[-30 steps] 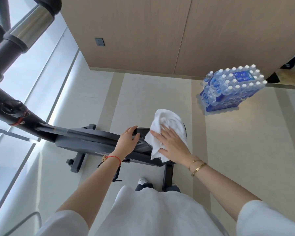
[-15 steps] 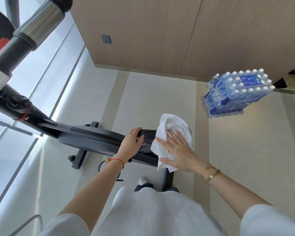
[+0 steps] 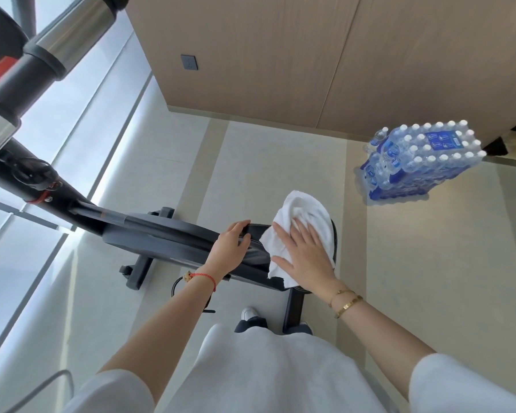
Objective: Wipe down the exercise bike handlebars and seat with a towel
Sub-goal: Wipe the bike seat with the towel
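Pale floor tiles [image 3: 280,174] surround the bike; the right hand [image 3: 306,257] presses the white towel [image 3: 307,217] flat-fingered onto the seat [image 3: 258,248], whose nose the left hand [image 3: 228,251] grips.

Left hand [image 3: 230,251] curled in a grip, right hand [image 3: 306,257] flat, fingers spread, both arms extended forward

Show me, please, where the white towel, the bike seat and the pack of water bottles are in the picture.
white towel [image 3: 306,213]: head view, on its bunched upper fold.
bike seat [image 3: 258,254]: head view, on the bare black surface between the two hands.
pack of water bottles [image 3: 423,162]: head view, on the caps at its top.
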The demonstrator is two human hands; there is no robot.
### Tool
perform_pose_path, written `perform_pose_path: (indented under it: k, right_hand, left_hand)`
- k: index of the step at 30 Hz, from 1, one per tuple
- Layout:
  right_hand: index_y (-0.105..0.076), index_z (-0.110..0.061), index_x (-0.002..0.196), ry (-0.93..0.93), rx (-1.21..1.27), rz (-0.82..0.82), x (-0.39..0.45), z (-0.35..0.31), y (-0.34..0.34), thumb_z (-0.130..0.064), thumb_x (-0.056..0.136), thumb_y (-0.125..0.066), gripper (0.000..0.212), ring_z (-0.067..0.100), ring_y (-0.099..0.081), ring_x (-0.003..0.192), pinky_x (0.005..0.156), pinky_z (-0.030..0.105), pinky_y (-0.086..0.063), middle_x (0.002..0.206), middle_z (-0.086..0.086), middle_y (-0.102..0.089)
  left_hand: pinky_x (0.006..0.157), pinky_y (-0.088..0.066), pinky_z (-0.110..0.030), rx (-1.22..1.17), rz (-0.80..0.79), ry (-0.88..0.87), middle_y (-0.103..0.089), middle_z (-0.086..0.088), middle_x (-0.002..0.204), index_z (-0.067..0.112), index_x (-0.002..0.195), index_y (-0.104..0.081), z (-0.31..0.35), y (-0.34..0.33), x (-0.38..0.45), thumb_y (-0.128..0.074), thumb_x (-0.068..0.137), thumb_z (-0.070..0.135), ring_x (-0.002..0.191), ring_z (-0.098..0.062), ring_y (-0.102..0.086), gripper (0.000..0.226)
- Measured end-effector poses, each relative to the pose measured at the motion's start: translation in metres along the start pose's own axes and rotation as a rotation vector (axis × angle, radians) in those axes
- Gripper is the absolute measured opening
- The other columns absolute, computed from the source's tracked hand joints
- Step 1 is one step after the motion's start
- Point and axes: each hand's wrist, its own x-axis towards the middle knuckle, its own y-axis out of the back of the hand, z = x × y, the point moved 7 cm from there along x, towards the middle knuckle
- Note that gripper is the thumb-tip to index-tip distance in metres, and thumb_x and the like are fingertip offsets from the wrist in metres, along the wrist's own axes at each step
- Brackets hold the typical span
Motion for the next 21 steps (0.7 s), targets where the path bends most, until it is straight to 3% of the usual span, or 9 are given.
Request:
perform_pose_path:
  k: [3,5,7,9,11,13,15,19,21]
  right_hand:
    - [-0.024,-0.028,0.153,-0.032,0.053,-0.011,0.008,0.012,0.000,-0.063,0.095,-0.037,0.068,0.024,-0.015,0.149,0.122,0.040,-0.004,0.156,0.002,-0.032]
    - [-0.044,-0.026,0.142,-0.065,0.100,-0.039,0.030,0.021,0.000,-0.064,0.094,-0.037,0.062,0.025,-0.028,0.144,0.120,0.040,-0.012,0.147,0.001,-0.045]
    - [-0.061,-0.024,0.112,-0.079,0.074,-0.082,0.055,0.024,0.005,-0.068,0.090,-0.029,0.059,0.023,-0.050,0.122,0.108,0.036,-0.028,0.117,-0.003,-0.062]
    - [-0.056,-0.024,0.083,-0.069,0.050,-0.154,0.074,0.018,0.011,-0.070,0.085,-0.019,0.059,0.021,-0.059,0.099,0.091,0.034,-0.034,0.089,-0.006,-0.064]
    - [-0.056,-0.023,0.083,-0.055,0.063,-0.341,0.090,0.009,0.005,-0.066,0.091,-0.017,0.059,0.023,-0.059,0.090,0.085,0.036,-0.037,0.084,-0.001,-0.064]
    - [-0.062,-0.020,0.098,-0.080,0.130,-0.550,0.101,0.001,-0.004,-0.063,0.096,-0.018,0.061,0.025,-0.057,0.089,0.080,0.037,-0.040,0.089,0.004,-0.063]
    - [-0.063,-0.017,0.109,-0.088,0.180,-0.642,0.111,-0.004,-0.008,-0.062,0.096,-0.019,0.065,0.027,-0.058,0.092,0.074,0.036,-0.040,0.096,0.007,-0.064]
    - [-0.063,-0.017,0.095,-0.062,0.201,-0.614,0.108,0.001,-0.009,-0.063,0.096,-0.019,0.064,0.028,-0.058,0.087,0.073,0.037,-0.041,0.082,0.004,-0.061]
    - [-0.062,-0.016,0.085,-0.001,0.133,-0.477,0.100,0.011,-0.007,-0.062,0.095,-0.020,0.063,0.027,-0.060,0.086,0.081,0.039,-0.043,0.078,0.001,-0.061]
  left_hand:
    - [0.090,-0.040,-0.022,0.004,-0.002,0.007,-0.048,0.002,0.143,0.021,0.143,-0.043,0.001,-0.001,0.001,-0.044,0.100,0.023,0.112,-0.020,-0.058,0.043]
    - [0.092,-0.040,-0.023,0.003,-0.004,0.013,-0.048,0.002,0.143,0.020,0.143,-0.043,0.002,-0.001,0.001,-0.044,0.100,0.023,0.115,-0.019,-0.056,0.043]
    - [0.094,-0.041,-0.025,-0.005,-0.001,0.024,-0.049,0.002,0.142,0.020,0.143,-0.044,0.003,0.000,0.000,-0.044,0.100,0.023,0.113,-0.018,-0.056,0.043]
    - [0.090,-0.042,-0.024,-0.013,0.006,0.029,-0.050,0.003,0.141,0.020,0.142,-0.044,0.004,0.001,-0.001,-0.043,0.100,0.021,0.102,-0.014,-0.058,0.042]
    - [0.085,-0.041,-0.022,-0.015,0.008,0.022,-0.049,0.004,0.140,0.020,0.141,-0.045,0.007,0.001,-0.002,-0.042,0.100,0.019,0.091,-0.010,-0.056,0.042]
    - [0.085,-0.043,-0.023,-0.020,0.011,0.012,-0.049,0.004,0.140,0.019,0.141,-0.045,0.009,0.002,-0.002,-0.042,0.100,0.019,0.094,-0.014,-0.059,0.041]
    - [0.088,-0.048,-0.030,-0.035,0.015,0.021,-0.050,0.005,0.139,0.021,0.139,-0.047,0.009,0.003,-0.003,-0.042,0.100,0.019,0.096,-0.019,-0.062,0.040]
    - [0.090,-0.049,-0.035,-0.023,0.016,0.038,-0.050,0.004,0.138,0.023,0.139,-0.046,0.009,0.002,-0.002,-0.043,0.099,0.020,0.094,-0.018,-0.062,0.040]
    - [0.089,-0.048,-0.034,-0.006,0.017,0.048,-0.050,0.003,0.138,0.024,0.139,-0.045,0.008,0.002,-0.002,-0.042,0.099,0.020,0.088,-0.014,-0.058,0.040]
